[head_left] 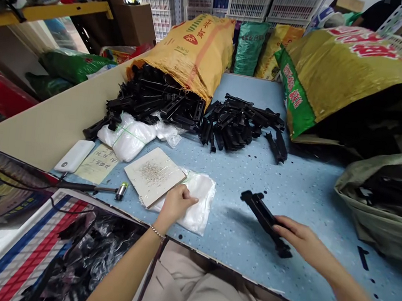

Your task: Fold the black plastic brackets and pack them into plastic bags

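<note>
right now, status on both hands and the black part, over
Right hand closed on black plastic part, held just over blue table. Left hand resting on white tile, over plastic bag. Nothing in the way.

You have bare worktop [255, 186] between your hands and the heap of black parts [241, 121]. The open sacks [382, 192] crowd your right; the tile [154, 174] and hammer [90, 188] block the left.
</note>
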`<state>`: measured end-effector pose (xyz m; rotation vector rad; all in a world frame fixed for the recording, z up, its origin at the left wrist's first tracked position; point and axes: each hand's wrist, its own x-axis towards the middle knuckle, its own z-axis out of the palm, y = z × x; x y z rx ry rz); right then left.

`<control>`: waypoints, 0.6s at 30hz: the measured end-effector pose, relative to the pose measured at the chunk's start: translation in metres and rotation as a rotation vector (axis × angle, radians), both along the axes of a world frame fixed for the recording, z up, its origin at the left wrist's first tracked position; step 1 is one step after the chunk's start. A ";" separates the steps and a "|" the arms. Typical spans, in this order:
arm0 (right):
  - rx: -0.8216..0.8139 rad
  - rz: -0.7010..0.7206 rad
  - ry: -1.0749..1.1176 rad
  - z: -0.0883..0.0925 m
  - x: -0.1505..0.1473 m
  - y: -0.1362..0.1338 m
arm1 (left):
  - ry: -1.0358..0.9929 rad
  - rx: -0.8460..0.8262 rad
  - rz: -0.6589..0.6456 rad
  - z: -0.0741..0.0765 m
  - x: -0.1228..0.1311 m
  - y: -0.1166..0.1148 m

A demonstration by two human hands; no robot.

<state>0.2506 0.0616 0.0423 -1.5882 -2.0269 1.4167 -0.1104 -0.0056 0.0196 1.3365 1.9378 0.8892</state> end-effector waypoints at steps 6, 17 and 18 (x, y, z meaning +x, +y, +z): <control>-0.469 -0.233 0.752 0.007 -0.112 -0.023 | -0.141 -0.074 -0.064 0.007 -0.009 0.003; -0.648 -0.218 1.016 -0.001 -0.195 -0.007 | -0.045 -0.059 -0.039 0.004 0.006 0.004; -0.648 -0.237 1.007 -0.004 -0.195 -0.006 | -0.069 -0.052 -0.074 0.005 0.003 0.004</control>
